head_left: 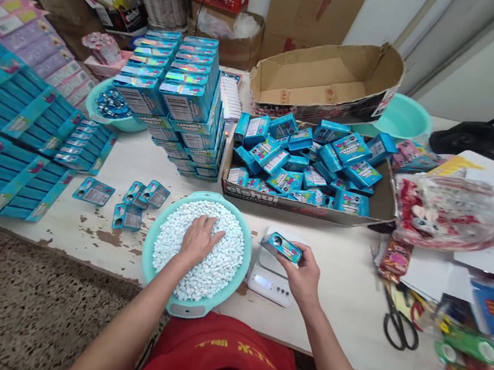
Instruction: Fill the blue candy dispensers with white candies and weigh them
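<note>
A turquoise basin [148, 251] full of small pale candies [221, 261] stands at the table's front edge. My left hand [198, 239] rests in the candies, fingers apart; whether any candy lies under the fingers is hidden. My right hand [303, 274] holds a small blue box [284, 247] above a white digital scale [271, 284] with a lit display. Left of the basin lie several flat blue packs [93, 192]. Behind the scale, a cardboard tray [268, 198] is heaped with blue boxes [285, 180].
Tall stacks of blue boxes [184, 107] rise behind the basin, with larger display stacks [13, 131] at left. A bowl of wrapped candies [133, 125] sits between them. Black scissors [400, 328] and a plastic bag [457, 210] lie right; an open cardboard box [328, 76] stands behind.
</note>
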The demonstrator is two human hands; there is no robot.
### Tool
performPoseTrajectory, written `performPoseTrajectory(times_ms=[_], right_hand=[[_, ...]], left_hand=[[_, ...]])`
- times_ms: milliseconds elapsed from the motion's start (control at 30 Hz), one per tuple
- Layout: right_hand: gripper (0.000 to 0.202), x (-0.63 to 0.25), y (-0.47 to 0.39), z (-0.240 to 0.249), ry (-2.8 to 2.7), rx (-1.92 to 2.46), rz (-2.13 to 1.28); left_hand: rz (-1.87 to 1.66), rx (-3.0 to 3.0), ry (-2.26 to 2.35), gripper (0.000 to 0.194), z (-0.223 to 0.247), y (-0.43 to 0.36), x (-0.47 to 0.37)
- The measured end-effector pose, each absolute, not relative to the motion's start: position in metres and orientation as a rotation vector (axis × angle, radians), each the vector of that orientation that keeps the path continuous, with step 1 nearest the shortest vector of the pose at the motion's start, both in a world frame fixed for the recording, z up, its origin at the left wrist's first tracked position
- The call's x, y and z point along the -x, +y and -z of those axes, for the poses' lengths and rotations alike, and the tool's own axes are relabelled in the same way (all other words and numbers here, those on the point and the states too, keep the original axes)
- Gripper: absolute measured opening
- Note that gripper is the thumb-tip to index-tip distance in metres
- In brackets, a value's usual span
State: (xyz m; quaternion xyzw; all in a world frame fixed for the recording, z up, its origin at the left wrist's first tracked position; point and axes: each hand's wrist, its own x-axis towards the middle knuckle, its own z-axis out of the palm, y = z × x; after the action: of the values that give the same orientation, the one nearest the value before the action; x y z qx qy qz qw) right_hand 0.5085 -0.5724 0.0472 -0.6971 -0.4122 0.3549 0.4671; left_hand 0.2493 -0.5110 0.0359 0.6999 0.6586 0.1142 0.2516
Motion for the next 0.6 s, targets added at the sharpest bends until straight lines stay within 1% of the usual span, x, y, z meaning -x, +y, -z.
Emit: performPoseTrajectory(times_ms=[67, 133, 200, 267, 333, 367, 500, 600], right_hand=[[0.045, -0.525, -0.576, -0.03, -1.022, 1.804, -0.808], [0.046, -0.533, -0.578, -0.017, -1.014, 1.851, -0.806], [0.048, -0.536, -0.579, -0.009, -1.019, 1.855, -0.829], [0.057, -0.537, -0.581, -0.008, -1.031, 1.83, -0.813], [0.067, -0.541, -0.584, -0.011, -1.004, 1.811, -0.772], [0.067, -0.545, -0.586, -0.014, -0.967, 1.81, -0.763], [0.045, -0.567, -0.595, -0.021, -0.798, 1.85, -0.77], [0.041, -0.58, -0.601, -0.023, -0.753, 1.877, -0.729]], left_hand=[[-0.118, -1.994, 1.873, 0.037, -0.032, -0.513, -0.254], [-0.018, -2.037, 1.89, 0.036, -0.032, -0.514, -0.258], [0.008, -2.041, 1.85, 0.033, -0.033, -0.514, -0.258], [-0.029, -2.0, 1.837, 0.027, -0.034, -0.513, -0.257], [-0.168, -1.901, 1.885, 0.02, -0.033, -0.512, -0.254], [-0.284, -1.822, 1.909, 0.017, -0.032, -0.512, -0.253], [-0.823, -1.26, 1.849, 0.022, -0.034, -0.507, -0.25], [-1.057, -0.716, 1.58, 0.018, -0.044, -0.503, -0.247]])
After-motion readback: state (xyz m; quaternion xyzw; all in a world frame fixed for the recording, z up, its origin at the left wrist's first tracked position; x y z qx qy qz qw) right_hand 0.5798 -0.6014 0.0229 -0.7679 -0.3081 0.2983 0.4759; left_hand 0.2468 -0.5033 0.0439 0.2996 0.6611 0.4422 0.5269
